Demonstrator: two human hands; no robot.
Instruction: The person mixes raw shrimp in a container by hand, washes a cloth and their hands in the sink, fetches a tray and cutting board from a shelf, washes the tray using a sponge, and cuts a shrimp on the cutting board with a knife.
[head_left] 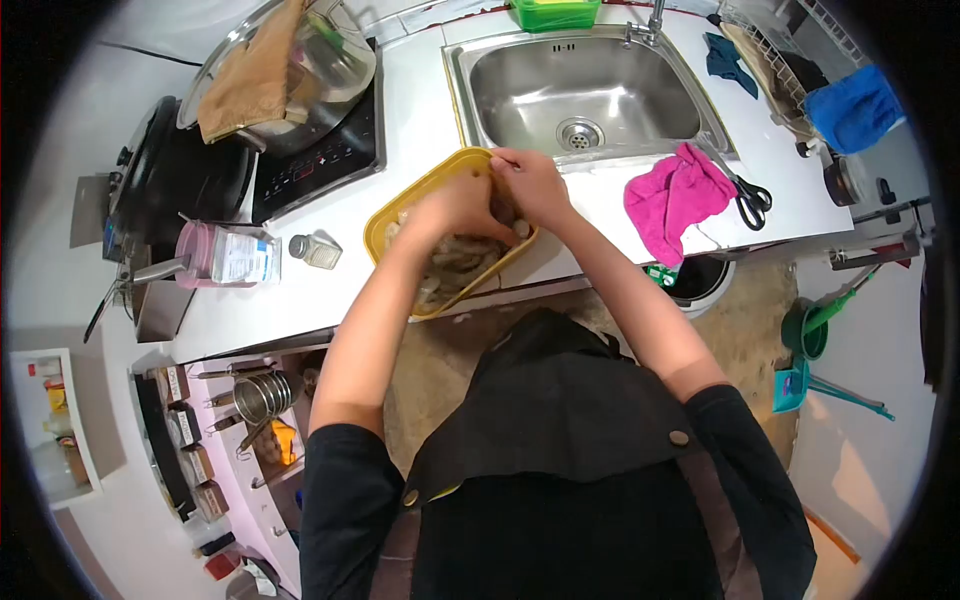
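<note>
A yellow rectangular tub (385, 218) rests near the counter's front edge, tilted in my view. Inside lie several pale greyish, slippery-looking pieces of raw food (455, 262), whose kind I cannot make out for certain. My left hand (460, 208) reaches down among these pieces; it is slightly blurred and its fingertips are hidden. At the tub's far right corner, my right hand (532, 186) grips the rim, with some of its fingers out of sight.
Behind the tub is a steel sink (520, 90). To the right lie a pink cloth (675, 200) and black-handled scissors (752, 203). On the left stand a small shaker jar (315, 251), a pink-lidded container (230, 255) and an induction cooker (320, 165) bearing a large pot (335, 80).
</note>
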